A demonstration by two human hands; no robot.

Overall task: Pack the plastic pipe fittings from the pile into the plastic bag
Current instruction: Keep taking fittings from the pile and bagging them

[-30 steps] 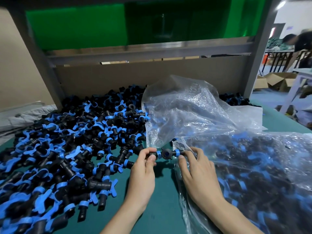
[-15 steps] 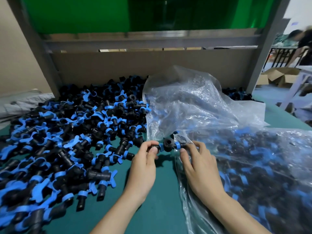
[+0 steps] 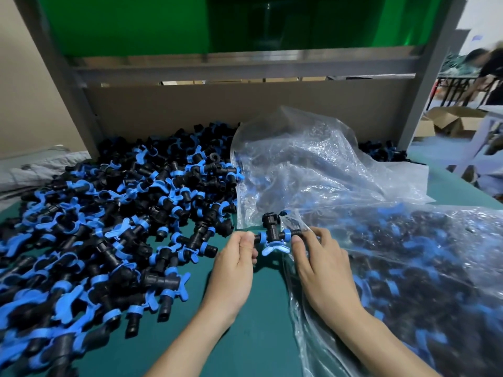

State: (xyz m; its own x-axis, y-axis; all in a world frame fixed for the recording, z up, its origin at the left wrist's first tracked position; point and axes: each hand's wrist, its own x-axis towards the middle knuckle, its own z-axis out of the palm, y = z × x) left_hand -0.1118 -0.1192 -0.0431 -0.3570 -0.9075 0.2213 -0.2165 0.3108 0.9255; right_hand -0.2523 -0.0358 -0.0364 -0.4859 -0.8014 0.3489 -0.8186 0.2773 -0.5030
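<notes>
A big pile of black pipe fittings with blue clips [image 3: 114, 221] covers the left of the green table. A clear plastic bag [image 3: 408, 268] lies on the right, with many fittings inside it; its mouth faces the pile. Between them I hold one black T-shaped fitting with blue rings [image 3: 273, 234] at the bag's mouth. My left hand [image 3: 234, 270] pinches its left end. My right hand [image 3: 321, 270] pinches its right end and lies over the bag's edge.
A cardboard panel [image 3: 217, 110] and a grey metal frame [image 3: 245, 68] stand behind the pile. Crumpled empty bag plastic [image 3: 313, 164] rises at the back. A person bends over cardboard boxes [image 3: 457, 121] at the far right. Bare green table [image 3: 258, 336] lies between my forearms.
The held fitting has turned, so its middle branch now points up and away. Both hands kept their pinch on its ends at the bag's mouth. The camera has tilted down a little.
</notes>
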